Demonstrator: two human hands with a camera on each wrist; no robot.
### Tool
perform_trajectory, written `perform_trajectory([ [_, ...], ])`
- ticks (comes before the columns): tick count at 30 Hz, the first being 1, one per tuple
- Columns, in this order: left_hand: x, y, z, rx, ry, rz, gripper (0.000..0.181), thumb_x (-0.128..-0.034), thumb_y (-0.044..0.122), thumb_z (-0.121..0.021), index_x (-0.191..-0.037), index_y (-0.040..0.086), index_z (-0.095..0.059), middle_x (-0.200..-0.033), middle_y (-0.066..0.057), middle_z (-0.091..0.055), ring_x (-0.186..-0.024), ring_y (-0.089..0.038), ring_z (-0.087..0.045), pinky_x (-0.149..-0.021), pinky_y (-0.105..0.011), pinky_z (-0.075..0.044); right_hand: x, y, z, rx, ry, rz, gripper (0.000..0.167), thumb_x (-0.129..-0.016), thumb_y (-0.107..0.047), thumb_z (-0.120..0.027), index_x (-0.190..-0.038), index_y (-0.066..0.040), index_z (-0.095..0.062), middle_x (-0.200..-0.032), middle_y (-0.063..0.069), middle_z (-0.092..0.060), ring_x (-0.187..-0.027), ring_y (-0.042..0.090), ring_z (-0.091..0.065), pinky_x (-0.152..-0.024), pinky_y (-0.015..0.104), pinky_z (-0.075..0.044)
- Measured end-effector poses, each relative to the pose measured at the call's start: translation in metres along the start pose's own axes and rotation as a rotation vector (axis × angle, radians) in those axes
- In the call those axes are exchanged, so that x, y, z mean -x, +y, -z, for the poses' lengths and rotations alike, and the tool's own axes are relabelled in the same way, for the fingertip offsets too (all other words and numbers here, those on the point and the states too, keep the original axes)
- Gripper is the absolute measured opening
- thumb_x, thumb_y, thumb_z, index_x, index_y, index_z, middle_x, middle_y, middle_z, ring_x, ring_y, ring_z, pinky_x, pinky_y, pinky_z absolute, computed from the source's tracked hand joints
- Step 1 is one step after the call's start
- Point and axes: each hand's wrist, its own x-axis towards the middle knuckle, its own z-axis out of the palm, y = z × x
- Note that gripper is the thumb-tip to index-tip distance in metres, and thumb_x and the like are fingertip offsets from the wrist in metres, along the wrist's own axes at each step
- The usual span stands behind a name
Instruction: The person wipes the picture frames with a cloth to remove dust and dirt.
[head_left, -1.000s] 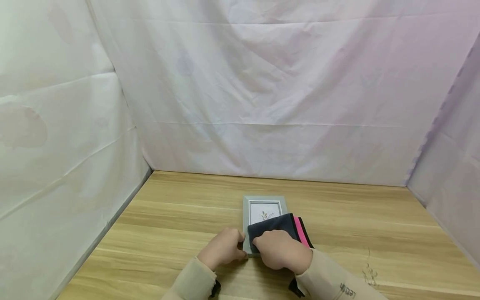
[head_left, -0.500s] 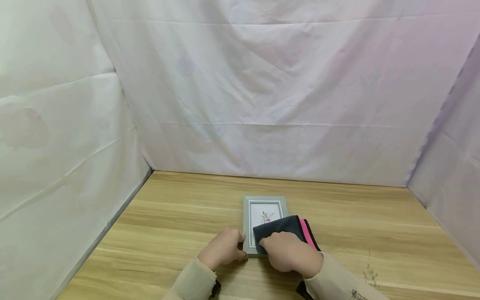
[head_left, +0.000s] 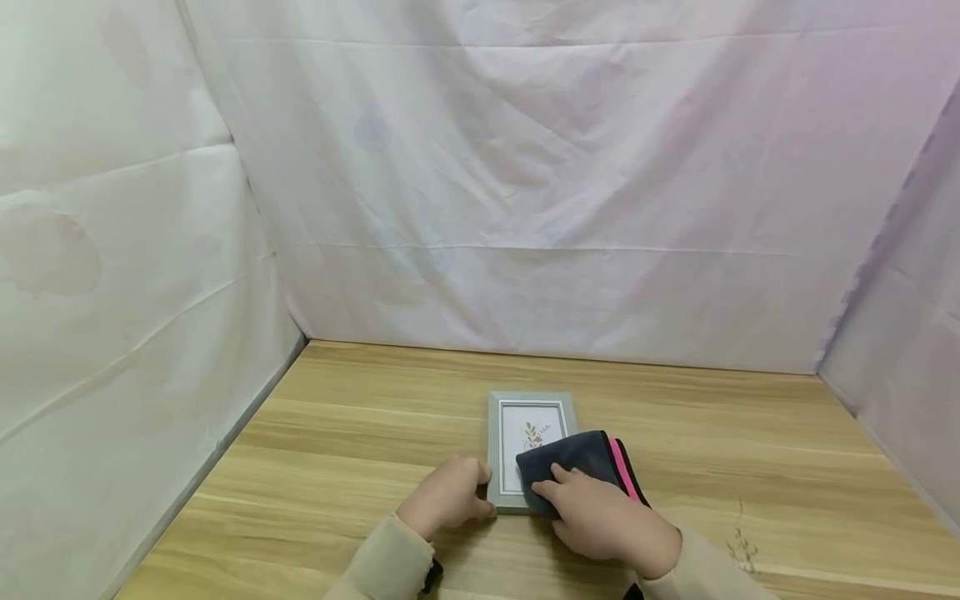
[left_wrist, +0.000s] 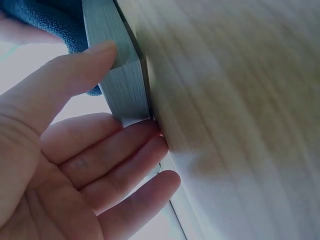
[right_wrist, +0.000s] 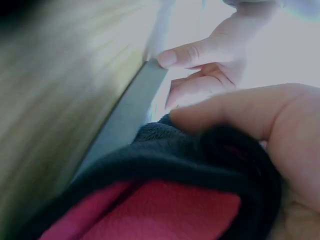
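A grey picture frame (head_left: pixel 493 433) with a small leaf-and-flower print lies flat on the wooden table. My left hand (head_left: pixel 448 493) holds its near left corner. In the left wrist view that hand's thumb (left_wrist: pixel 95 65) presses one side of the frame (left_wrist: pixel 125 90) while the fingers lie against the adjoining side. A folded dark grey cloth (head_left: pixel 577 454) with black edging and a pink part covers the frame's near right portion. My right hand (head_left: pixel 600 517) grips the cloth from above. The right wrist view shows its thumb (right_wrist: pixel 215 112) on the cloth (right_wrist: pixel 165 157); its other fingers are mostly hidden.
White sheeting hangs behind the table (head_left: pixel 360 433) as a back curtain (head_left: pixel 525 208), with a left curtain (head_left: pixel 150 275) and a right curtain (head_left: pixel 900 333) at the sides. A thin dark plant-like drawing (head_left: pixel 741 546) marks the tabletop on the right.
My right hand has slid the cloth to the right across the frame, uncovering more of the print, and its fingers now look more spread. The left hand and the frame have hardly moved.
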Motion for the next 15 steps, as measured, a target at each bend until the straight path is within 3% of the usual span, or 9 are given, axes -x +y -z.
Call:
perform_trajectory([
  [4, 0.000, 0.000, 0.000, 0.003, -0.008, 0.005, 0.037, -0.0708, 0.019, -0.081, -0.059, 0.015, -0.046, -0.057, 0.009, -0.037, -0.053, -0.003, -0.035, -0.050, -0.018, -0.032, 0.006, 0.007, -0.005, -0.046, -0.002, 0.001, 0.053, -0.082, -0.022, -0.071, -0.133, -0.019, -0.054, -0.143, 0.029, -0.038, -0.129, 0.056, -0.032, -0.092, 0.067, -0.037],
  [15, 0.001, 0.002, 0.002, -0.023, -0.011, 0.000, 0.038, -0.0711, 0.019, -0.081, -0.058, 0.015, -0.046, -0.057, 0.009, -0.037, -0.053, -0.003, -0.034, -0.049, -0.018, -0.032, 0.003, 0.018, -0.009, -0.051, 0.089, 0.021, 0.043, -0.087, -0.009, -0.061, -0.130, -0.012, -0.056, -0.135, 0.033, -0.045, -0.125, 0.055, -0.039, -0.097, 0.063, -0.036],
])
